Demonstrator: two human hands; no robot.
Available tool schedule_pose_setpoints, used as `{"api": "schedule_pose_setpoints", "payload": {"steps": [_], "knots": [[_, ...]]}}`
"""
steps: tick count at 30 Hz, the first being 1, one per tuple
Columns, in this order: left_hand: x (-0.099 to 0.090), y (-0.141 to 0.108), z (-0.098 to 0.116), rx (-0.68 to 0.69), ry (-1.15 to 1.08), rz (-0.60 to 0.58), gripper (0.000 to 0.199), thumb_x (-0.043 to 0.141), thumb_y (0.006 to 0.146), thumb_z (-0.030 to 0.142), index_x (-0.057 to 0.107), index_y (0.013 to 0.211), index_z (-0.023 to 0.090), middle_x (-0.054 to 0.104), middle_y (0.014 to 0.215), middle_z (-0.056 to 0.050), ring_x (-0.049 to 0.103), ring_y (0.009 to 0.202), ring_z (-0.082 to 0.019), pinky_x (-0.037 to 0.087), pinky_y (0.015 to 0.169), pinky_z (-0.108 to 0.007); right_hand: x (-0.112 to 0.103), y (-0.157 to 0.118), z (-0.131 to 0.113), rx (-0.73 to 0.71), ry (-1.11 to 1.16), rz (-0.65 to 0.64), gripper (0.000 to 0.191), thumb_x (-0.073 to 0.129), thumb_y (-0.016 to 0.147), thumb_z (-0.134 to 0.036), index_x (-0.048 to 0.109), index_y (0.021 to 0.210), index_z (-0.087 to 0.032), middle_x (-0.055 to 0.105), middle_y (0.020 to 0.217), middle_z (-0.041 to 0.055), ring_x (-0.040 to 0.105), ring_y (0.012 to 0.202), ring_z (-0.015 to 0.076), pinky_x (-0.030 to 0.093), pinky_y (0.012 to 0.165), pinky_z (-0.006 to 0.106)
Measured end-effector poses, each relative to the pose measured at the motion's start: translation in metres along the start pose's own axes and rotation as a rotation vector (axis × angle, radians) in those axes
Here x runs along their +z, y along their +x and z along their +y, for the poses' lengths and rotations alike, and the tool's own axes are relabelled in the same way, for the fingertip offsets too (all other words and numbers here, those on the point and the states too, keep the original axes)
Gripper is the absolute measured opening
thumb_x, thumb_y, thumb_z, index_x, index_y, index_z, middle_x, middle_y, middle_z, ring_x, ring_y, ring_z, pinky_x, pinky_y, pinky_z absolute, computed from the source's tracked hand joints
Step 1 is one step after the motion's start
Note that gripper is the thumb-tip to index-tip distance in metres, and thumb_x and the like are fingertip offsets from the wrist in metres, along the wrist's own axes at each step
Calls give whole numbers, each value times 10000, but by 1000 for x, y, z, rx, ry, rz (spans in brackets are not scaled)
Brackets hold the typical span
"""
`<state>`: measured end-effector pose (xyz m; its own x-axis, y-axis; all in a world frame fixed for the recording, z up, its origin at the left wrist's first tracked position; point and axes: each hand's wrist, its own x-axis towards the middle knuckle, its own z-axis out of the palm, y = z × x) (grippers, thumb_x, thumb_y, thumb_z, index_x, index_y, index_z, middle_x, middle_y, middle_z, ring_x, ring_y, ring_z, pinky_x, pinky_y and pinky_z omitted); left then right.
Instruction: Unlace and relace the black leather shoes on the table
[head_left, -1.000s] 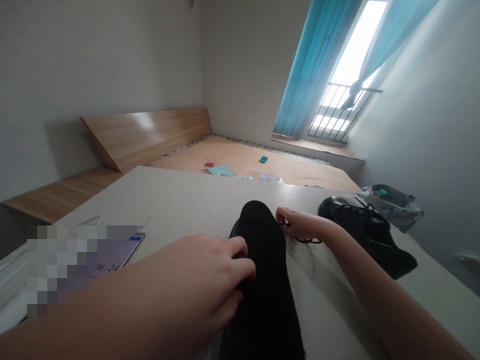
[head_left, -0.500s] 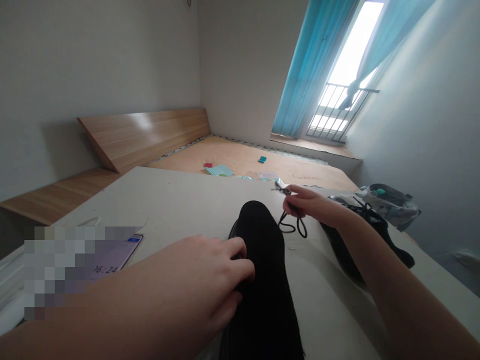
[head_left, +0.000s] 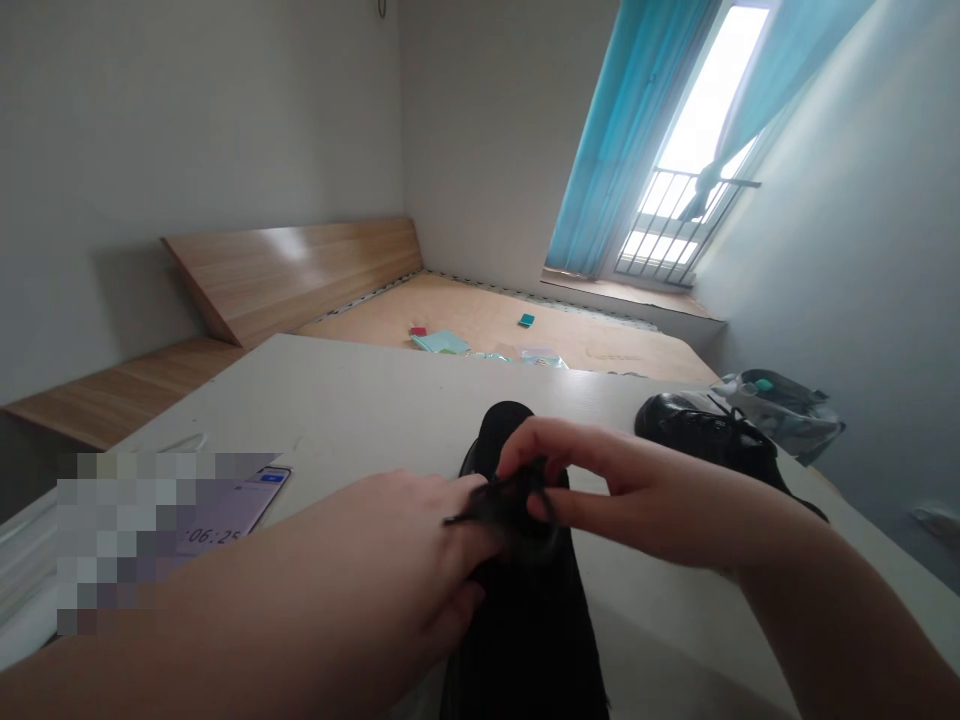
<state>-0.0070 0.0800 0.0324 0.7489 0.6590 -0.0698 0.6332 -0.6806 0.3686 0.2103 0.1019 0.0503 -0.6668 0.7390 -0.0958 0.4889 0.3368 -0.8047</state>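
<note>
A black shoe [head_left: 529, 630] lies lengthwise in front of me on the white table [head_left: 360, 400], its rounded toe pointing away. My left hand [head_left: 420, 545] is closed on the shoe's left side, fingers curled over the edge and the fingertips partly hidden. Above the shoe, my right hand [head_left: 592, 475] pinches a bunched black shoelace [head_left: 510, 510], blurred by motion, close against the left fingers. A second black shoe [head_left: 694, 425], its lace tied in a bow, stands on the table to the right, partly behind my right forearm.
A phone [head_left: 232, 510] showing a running time lies at the left, partly pixelated. Beyond the table is a bed board [head_left: 480, 300] with small packets and a teal piece [head_left: 526, 320]. A bag [head_left: 787, 410] sits past the table's right edge.
My right hand has moved left and toward me, bringing the shoelace from beside the toe to over the shoe by my left hand. The left hand has stayed on the shoe.
</note>
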Motion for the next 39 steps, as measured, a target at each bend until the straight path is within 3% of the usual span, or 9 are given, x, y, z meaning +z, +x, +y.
{"api": "schedule_pose_setpoints", "payload": {"steps": [4,8,10,13,17,22,27,32,39], "knots": [[-1,-1,0,15,66,-53,241,518,883,180,675,1036,279,682,1066,-15,670,871,-216,530,808,-349,-5,-11,1,19,-354,39,321,532,919,-253,587,1227,-324,618,1231,-2,559,1142,199,446,998,374],[-2,-1,1,39,64,-31,216,525,872,156,683,979,257,684,1005,-23,665,852,-198,524,799,-311,-5,-12,0,12,-369,136,306,443,906,-172,680,1045,-307,695,1091,-17,627,1036,195,497,918,375],[-2,-1,3,36,72,-10,176,541,857,158,684,912,244,686,968,-36,665,843,-201,517,773,-299,-1,-8,2,-23,-392,100,318,444,864,-112,710,942,-270,719,1043,-1,634,1032,205,492,927,382],[-4,0,8,49,118,24,155,537,840,156,672,834,232,694,891,-47,667,794,-213,499,718,-309,6,2,6,-94,-450,11,351,451,806,-40,728,903,-234,745,1004,9,635,1068,216,405,1052,423],[-5,3,16,140,184,70,180,488,816,126,623,749,223,694,731,-23,631,613,-202,418,548,-311,13,12,8,-119,-496,34,327,467,759,-12,721,823,-208,754,974,16,628,1111,229,309,1120,442],[0,4,23,149,191,-89,155,498,805,116,624,819,206,698,729,-17,607,549,-181,350,459,-295,13,12,1,-84,-476,37,291,454,745,-10,672,788,-197,726,946,31,634,995,209,451,912,355],[13,-1,18,185,205,-26,258,462,781,69,648,902,200,688,698,-19,593,526,-176,367,469,-302,9,7,-5,-23,-459,155,226,450,787,-51,612,793,-209,623,724,-22,546,661,131,405,604,260],[27,-11,14,322,345,-4,289,439,839,101,669,982,204,741,821,-48,608,599,-228,403,516,-343,4,6,-3,-114,-414,323,209,450,824,-66,602,805,-207,640,762,-26,564,695,123,421,628,253],[23,-9,13,217,381,195,286,419,868,98,680,944,187,730,981,-110,650,798,-286,496,673,-395,7,-10,-19,-168,-365,450,215,495,869,-91,626,860,-261,674,839,-26,618,769,142,484,671,270]]}}
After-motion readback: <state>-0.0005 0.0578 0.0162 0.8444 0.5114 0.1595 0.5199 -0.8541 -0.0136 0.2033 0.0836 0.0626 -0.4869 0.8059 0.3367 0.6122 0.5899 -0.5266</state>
